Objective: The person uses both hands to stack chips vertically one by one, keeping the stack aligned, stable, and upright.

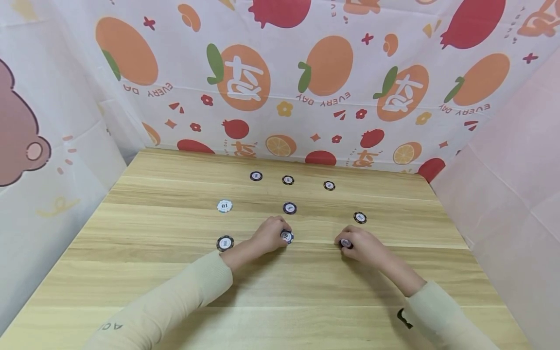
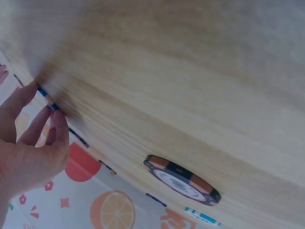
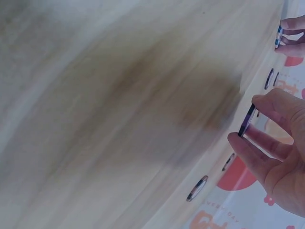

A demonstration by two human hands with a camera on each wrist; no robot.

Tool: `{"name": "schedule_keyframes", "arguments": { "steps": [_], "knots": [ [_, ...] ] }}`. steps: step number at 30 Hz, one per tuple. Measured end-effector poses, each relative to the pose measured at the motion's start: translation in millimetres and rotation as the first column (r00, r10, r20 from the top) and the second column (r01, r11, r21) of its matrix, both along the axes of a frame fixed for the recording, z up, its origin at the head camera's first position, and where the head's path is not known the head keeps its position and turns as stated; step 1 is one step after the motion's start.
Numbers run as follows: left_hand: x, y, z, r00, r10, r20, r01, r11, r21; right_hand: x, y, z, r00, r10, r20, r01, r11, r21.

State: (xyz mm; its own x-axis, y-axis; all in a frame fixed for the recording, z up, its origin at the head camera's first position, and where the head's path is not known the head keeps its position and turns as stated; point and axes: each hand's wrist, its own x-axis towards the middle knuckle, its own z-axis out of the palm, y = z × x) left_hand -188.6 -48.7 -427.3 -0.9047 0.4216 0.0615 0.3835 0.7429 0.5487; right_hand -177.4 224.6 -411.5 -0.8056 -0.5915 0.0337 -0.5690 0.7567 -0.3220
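My left hand (image 1: 268, 236) pinches a blue-and-white poker chip (image 1: 287, 236) marked 10 between thumb and fingers, near the table's middle. In the left wrist view that chip (image 2: 47, 98) appears edge-on at the fingertips. To the right, my right hand (image 1: 366, 248) holds a dark purple-and-black poker chip (image 1: 346, 243) by its rim. The right wrist view shows this chip (image 3: 247, 120) tilted between thumb and fingers. Just left of the left forearm lies a black-and-brown chip (image 1: 225, 243) marked 100. Beyond the left hand lies a dark purple chip (image 1: 289, 208).
A light blue chip (image 1: 225, 206) marked 10 lies at the left, a black chip (image 1: 360, 217) beyond the right hand. Farther back sit three dark chips, the leftmost chip (image 1: 256, 176) nearest the corner. Printed curtains (image 1: 284, 112) enclose the wooden table (image 1: 280, 291) behind and at both sides.
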Motion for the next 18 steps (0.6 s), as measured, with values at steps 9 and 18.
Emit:
{"name": "schedule_keyframes", "arguments": {
  "steps": [9, 18],
  "knots": [
    [-0.1, 1, -0.6, 1.000, -0.012, -0.007, 0.012, 1.000, -0.005, -3.2, -13, 1.2, 0.998, 0.059, -0.033, -0.059, 0.998, 0.000],
    [0.5, 0, -1.7, 1.000, -0.007, -0.007, 0.007, 1.000, -0.001, -6.6, -27, 1.5, 0.992, 0.117, -0.043, -0.117, 0.993, 0.000]
  ]
}}
